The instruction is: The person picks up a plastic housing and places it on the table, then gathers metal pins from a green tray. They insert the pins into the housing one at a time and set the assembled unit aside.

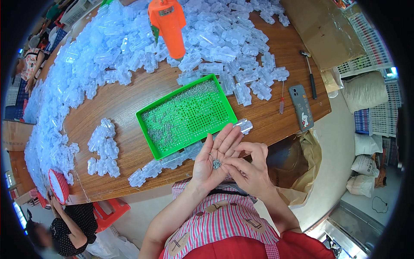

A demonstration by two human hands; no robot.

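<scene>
My left hand (212, 165) is palm up, its fingers stretched out, with a small heap of metal screws (216, 163) lying on the palm. Beside the heap, my right hand (252, 167) has its thumb and forefinger pinched together at the edge of the left palm. Whatever lies between those fingertips is too small to make out. Just beyond both hands stands a green perforated basket (145, 134), with many more small screws (166, 125) spread over its floor. A row of clear plastic housings (172, 161) runs along the table's near edge, partly behind my left hand.
Clear plastic housings (116, 47) are heaped across the far and left table (108, 97). An orange power screwdriver (169, 30) hangs above. A screwdriver (282, 103), phone (300, 108) and hammer (310, 75) lie at right. Another person (71, 224) sits at lower left near a red basket (59, 186).
</scene>
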